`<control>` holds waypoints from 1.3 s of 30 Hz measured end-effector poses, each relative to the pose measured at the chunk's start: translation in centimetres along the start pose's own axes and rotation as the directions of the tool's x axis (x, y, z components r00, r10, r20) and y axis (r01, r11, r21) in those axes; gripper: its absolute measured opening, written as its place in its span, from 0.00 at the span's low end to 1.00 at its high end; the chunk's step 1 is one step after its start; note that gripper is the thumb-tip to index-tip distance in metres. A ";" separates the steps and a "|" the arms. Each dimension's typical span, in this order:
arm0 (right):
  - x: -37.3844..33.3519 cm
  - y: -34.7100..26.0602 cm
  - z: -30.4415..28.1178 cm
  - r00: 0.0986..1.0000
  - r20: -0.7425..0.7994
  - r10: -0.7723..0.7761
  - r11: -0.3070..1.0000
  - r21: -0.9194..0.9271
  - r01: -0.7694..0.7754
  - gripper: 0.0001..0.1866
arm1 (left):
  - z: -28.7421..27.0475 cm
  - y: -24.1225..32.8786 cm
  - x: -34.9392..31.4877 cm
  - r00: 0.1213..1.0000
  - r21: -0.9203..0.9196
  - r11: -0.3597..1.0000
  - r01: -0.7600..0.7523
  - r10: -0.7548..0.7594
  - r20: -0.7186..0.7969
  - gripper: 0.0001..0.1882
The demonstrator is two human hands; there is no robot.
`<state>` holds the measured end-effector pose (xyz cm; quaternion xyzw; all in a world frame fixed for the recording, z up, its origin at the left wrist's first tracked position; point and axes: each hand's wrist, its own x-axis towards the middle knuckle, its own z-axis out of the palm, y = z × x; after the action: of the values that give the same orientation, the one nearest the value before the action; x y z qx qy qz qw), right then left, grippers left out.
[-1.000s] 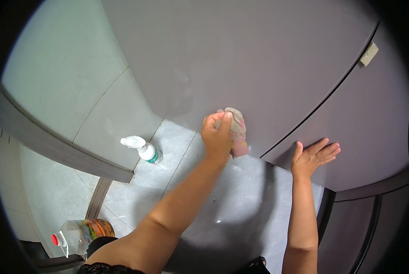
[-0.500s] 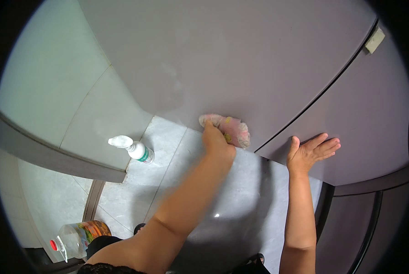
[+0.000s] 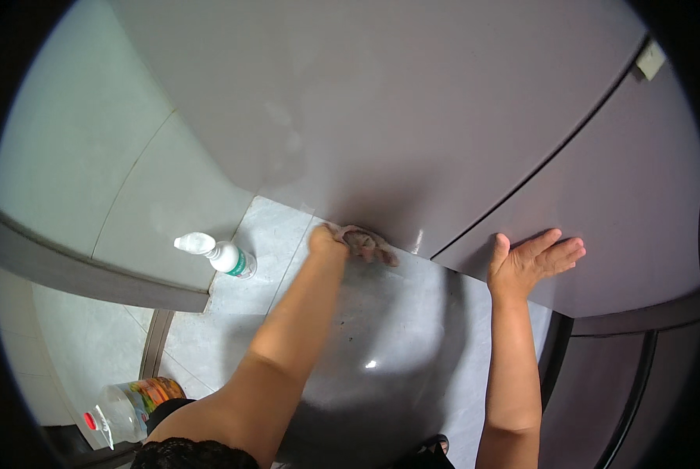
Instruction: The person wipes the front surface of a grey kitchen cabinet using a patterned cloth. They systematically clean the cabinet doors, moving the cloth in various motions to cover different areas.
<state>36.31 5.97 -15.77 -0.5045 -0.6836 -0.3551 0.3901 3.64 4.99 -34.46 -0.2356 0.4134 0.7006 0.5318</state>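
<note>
A crumpled pinkish cleaning cloth (image 3: 371, 245) is gripped in my left hand (image 3: 326, 239). It lies where the bottom of the large grey-mauve panel (image 3: 412, 117) meets the tiled floor, its greyish underside partly turned up. My right hand (image 3: 526, 262) rests with fingers spread against the panel to the right of the dark vertical seam, holding nothing. To the left of my left hand a white spray bottle (image 3: 231, 258) with a green label stands on the floor. The fingertips of my left hand are partly hidden by the cloth.
A large clear plastic jug (image 3: 127, 410) with a red cap is at the lower left, beside a dark threshold strip (image 3: 156, 344). A grey wall edge (image 3: 100, 273) juts in from the left. A small pale block (image 3: 650, 60) sits on the seam at upper right.
My left hand has moved left and down with the cloth, from the panel's lower face to the floor line, and the cloth has folded over. My right hand stays in place.
</note>
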 end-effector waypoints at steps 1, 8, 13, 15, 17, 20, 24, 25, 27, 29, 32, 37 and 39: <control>0.0 -0.1 0.2 1.000 -0.007 -0.006 1.000 0.005 0.006 0.47 | -0.6 2.2 1.0 0.996 0.049 0.996 -0.076 0.079 -0.045 0.12; 0.3 -0.1 0.3 0.999 -0.034 -0.020 1.000 -0.013 0.020 0.47 | -0.5 -2.8 -3.3 0.757 -0.041 0.920 0.391 -0.296 0.583 0.14; 0.1 0.2 0.1 1.000 -0.017 -0.012 1.000 -0.019 0.012 0.47 | -0.3 -10.9 -8.2 0.943 0.080 0.973 0.216 -0.229 0.241 0.13; 0.0 0.3 0.1 1.000 -0.013 -0.006 1.000 -0.014 0.005 0.47 | 1.2 -11.7 -15.1 0.967 0.059 0.985 0.161 -0.169 0.189 0.19; 0.2 0.5 0.0 1.000 -0.018 -0.026 1.000 -0.006 0.026 0.47 | 4.0 -10.4 -21.4 0.949 0.033 0.995 -0.094 0.079 0.305 0.18; -0.4 0.5 0.1 1.000 0.012 0.006 1.000 0.019 -0.006 0.48 | 6.4 -8.6 -25.2 0.435 0.235 0.373 -0.898 0.666 0.606 0.20; 0.1 0.2 -0.1 1.000 0.001 0.001 1.000 0.024 -0.001 0.48 | 4.9 -8.7 -18.2 -0.167 0.064 -0.419 -0.906 0.493 0.854 0.21; 0.1 0.2 0.0 1.000 -0.010 -0.005 1.000 0.028 0.005 0.48 | 3.6 -9.1 -15.5 -0.192 0.032 -0.478 -0.878 0.412 0.891 0.20; 0.1 0.2 0.2 1.000 -0.028 -0.014 0.999 0.034 0.015 0.48 | -0.3 -10.2 -11.7 -0.023 0.166 -0.441 -0.882 0.392 0.920 0.19; 0.2 0.4 0.3 0.998 -0.051 -0.025 0.999 0.020 0.026 0.47 | -1.3 -11.1 -11.5 0.150 0.308 -0.333 -0.891 0.425 0.893 0.18; -0.3 0.3 0.3 1.000 -0.017 0.004 0.999 0.039 -0.003 0.47 | -0.9 -12.2 -14.3 0.291 0.417 -0.120 -0.901 0.544 0.787 0.17; -0.3 0.5 0.3 1.000 -0.020 -0.001 0.999 0.036 0.002 0.47 | 5.6 -10.3 -19.7 0.008 0.156 -0.167 -0.974 0.658 0.753 0.15; 0.1 0.5 0.2 0.999 -0.032 0.000 1.000 0.032 0.001 0.47 | 4.0 -10.6 -17.0 -0.072 0.135 -0.302 -0.944 0.585 0.807 0.14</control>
<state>36.76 6.34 -15.76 -0.4923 -0.6828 -0.3525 0.4089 19.55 -0.10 -22.64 0.5297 0.5569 0.6396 -0.0108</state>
